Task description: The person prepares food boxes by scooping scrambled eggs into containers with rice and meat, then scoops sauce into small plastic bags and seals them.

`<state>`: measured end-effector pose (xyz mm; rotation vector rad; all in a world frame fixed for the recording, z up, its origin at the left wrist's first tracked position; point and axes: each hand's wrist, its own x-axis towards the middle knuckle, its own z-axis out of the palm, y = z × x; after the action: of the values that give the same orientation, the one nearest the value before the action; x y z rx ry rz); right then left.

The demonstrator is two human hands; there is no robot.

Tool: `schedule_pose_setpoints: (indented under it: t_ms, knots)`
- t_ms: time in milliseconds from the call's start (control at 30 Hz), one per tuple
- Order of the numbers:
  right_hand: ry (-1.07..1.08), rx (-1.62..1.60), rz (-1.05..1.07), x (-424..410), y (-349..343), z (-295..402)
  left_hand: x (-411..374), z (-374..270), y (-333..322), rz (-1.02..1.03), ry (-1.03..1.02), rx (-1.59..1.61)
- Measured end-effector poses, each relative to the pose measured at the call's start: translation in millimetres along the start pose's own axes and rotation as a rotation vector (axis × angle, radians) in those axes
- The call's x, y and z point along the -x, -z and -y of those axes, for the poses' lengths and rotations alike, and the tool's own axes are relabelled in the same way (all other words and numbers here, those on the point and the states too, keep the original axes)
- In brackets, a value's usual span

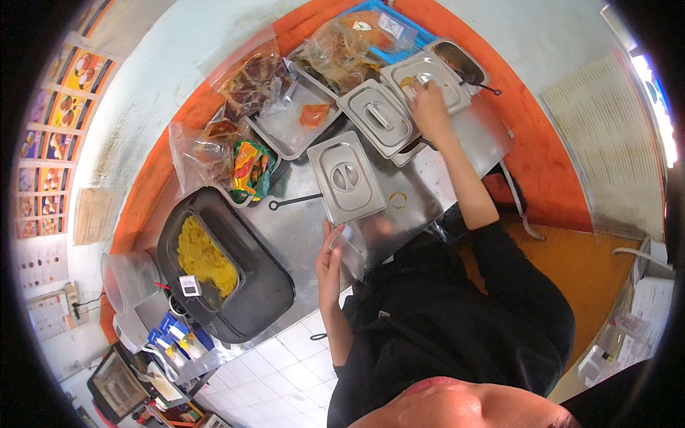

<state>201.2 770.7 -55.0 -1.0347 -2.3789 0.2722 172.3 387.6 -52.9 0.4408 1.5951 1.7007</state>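
Note:
My right hand (426, 104) is at the handle of a steel pan lid (449, 88) near the back right, its fingers bent over it; the contact is partly hidden. My left hand (330, 254) holds a clear plastic bag (350, 251) at the table's front edge, just below a lidded steel pan (345, 179). A black ladle handle (294, 201) sticks out of that pan's left side. Between the hands stands another lidded steel pan (379, 117). An uncovered steel pan (457, 61) with a ladle sits behind my right hand.
A black container of yellow food (206, 257) stands at left on the steel table (412, 182). Bags of food (251, 80), a steel tray (286, 115), a green and yellow packet (251, 168) and a blue basket (398, 29) line the orange wall. A clear tub (128, 281) stands far left.

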Motion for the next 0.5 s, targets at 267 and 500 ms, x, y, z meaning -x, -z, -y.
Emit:
schedule_pose_setpoints:
  t_ms: [267,500]
  knots:
    - [-0.004,0.019,0.331,-53,-8,-60,3,3,-22,-0.130,-0.024,0.020]
    - [0.008,-0.756,0.236,-111,45,-109,2,11,-38,-0.226,-0.027,0.058]
